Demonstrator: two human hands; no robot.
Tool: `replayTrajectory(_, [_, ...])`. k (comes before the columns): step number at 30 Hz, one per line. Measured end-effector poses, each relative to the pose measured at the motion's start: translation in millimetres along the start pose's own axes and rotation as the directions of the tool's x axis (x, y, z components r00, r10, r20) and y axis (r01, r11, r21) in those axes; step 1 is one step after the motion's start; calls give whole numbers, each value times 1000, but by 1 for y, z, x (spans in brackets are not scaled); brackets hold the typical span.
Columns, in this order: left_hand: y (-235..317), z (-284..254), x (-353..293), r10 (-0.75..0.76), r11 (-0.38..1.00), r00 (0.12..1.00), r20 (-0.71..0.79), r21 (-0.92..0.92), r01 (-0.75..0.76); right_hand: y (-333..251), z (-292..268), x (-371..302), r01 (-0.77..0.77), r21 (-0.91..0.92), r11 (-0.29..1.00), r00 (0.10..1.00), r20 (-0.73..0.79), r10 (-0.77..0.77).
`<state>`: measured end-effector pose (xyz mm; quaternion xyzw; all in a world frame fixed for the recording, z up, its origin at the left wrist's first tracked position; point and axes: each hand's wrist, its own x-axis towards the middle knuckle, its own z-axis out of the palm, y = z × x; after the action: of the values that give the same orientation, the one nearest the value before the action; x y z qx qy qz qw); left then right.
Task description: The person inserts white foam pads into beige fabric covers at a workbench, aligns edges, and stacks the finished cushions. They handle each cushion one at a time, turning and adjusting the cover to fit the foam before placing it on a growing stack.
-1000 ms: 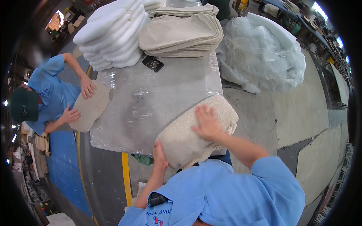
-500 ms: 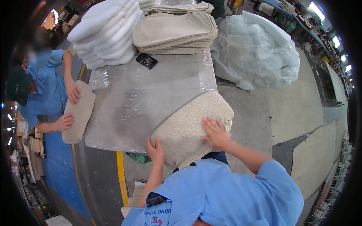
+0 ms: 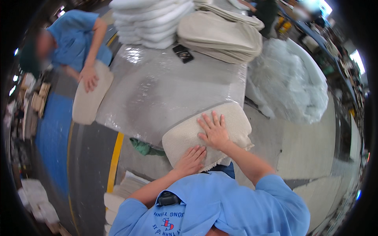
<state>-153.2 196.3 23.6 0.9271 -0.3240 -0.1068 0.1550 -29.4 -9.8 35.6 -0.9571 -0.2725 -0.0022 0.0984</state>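
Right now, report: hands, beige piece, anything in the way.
Left hand and right hand palm-down on beige piece. Piece at near edge of table. Dark flat item farther up, apart from piece.

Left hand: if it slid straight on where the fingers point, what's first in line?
Probably the right hand, spread on the same beige piece ahead of the left hand's fingertips; depth is hard to judge from one view.

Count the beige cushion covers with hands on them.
2: the near cover under the left hand and right hand; the far-left cover under a co-worker's hand, at the table. Others may be hidden.
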Motion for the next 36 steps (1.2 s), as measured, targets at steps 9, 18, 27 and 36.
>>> replayTrajectory(9, [-1,11,-25,-725,619,448,-523,-210,757,4,-17,-13,672,120,731,700,218,-680])
replayTrajectory(18, [52,46,-27,-953,2,-260,-154,-863,505,141,-24,-37,560,-175,810,827,168,-536])
replayTrajectory(27, [124,84,-29,-998,-25,-44,34,-979,-200,189,-40,17,-503,690,520,862,446,241])
replayTrajectory(36, [232,144,-107,-854,-519,340,393,-685,-512,7,-50,-53,-462,818,342,682,575,-452])
